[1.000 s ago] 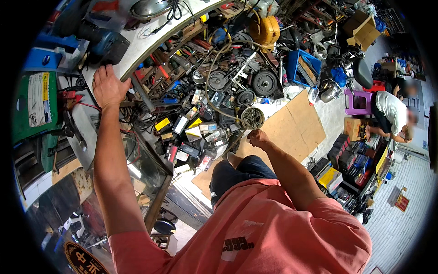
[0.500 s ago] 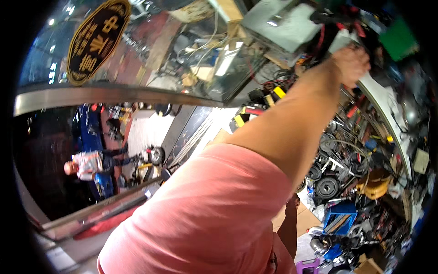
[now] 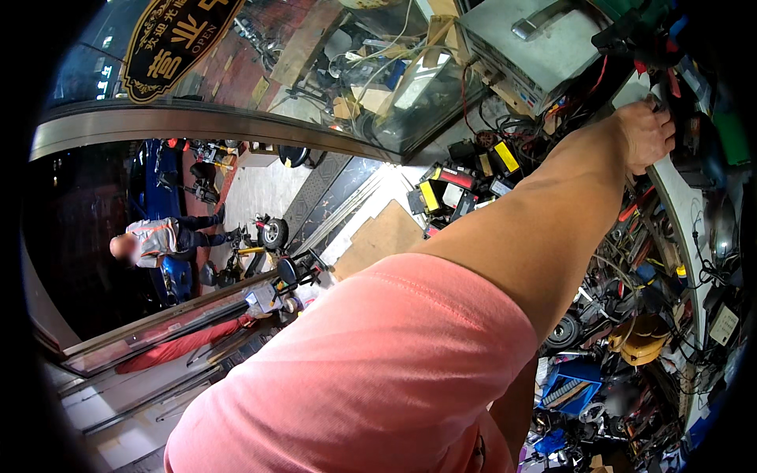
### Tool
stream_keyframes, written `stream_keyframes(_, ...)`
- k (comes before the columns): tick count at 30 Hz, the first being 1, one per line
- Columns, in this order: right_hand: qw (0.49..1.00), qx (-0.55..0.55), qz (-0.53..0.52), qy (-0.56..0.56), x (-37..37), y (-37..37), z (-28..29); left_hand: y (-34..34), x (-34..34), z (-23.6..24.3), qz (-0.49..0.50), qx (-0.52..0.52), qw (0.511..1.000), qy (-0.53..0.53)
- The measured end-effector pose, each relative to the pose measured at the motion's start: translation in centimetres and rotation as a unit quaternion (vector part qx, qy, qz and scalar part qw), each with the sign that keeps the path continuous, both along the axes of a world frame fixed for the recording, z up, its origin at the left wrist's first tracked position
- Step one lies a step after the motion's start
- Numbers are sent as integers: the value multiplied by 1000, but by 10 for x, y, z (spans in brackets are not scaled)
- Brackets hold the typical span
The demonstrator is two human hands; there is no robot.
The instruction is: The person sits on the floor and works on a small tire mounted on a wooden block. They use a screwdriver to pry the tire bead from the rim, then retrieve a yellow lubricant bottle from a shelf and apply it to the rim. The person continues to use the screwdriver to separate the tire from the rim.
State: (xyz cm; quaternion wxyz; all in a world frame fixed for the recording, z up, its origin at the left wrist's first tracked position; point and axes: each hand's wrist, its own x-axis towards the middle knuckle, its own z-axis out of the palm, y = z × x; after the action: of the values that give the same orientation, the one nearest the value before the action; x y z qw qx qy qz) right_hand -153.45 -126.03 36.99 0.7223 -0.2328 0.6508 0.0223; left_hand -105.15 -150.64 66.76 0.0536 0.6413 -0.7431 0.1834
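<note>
My left arm, in a pink sleeve, stretches across the picture to the upper right. At its end, my left hand (image 3: pixel 648 135) is closed with curled fingers over the pale edge of a bench (image 3: pixel 684 197). A small dark piece shows at the fingertips, but I cannot make out what it is. Just beyond the hand lie black and red clamp-like parts (image 3: pixel 643 47). Part of my right arm (image 3: pixel 516 402) shows below the left sleeve. My right hand is hidden behind the left arm.
A grey metal box with a handle (image 3: pixel 528 51) stands near batteries (image 3: pixel 453 177) and tangled cables. Below the bench edge are a yellow bucket (image 3: pixel 640 340), a blue crate (image 3: pixel 572 386) and heaped parts. A glass pane (image 3: pixel 315 87) fills the top left; a person (image 3: pixel 162 240) stands outside.
The view has shifted, and my left hand appears farther right and lower, still closed at the bench edge. My right hand, visible before, is now hidden behind the left arm.
</note>
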Motion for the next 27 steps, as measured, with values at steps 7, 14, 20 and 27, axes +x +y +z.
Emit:
stream_keyframes(7,998,-18,51,13,14,9,9,2,1,3,-3,17,1000,-6)
stream_keyframes(14,997,12,78,4,-8,21,1,9,-3,10,-4,4,1000,3)
stream_keyframes(20,997,-10,67,23,4,37,2,-7,-11,2,-67,42,996,41)
stream_keyframes(27,984,-176,-32,18,20,34,11,-9,-5,0,-41,6,997,59)
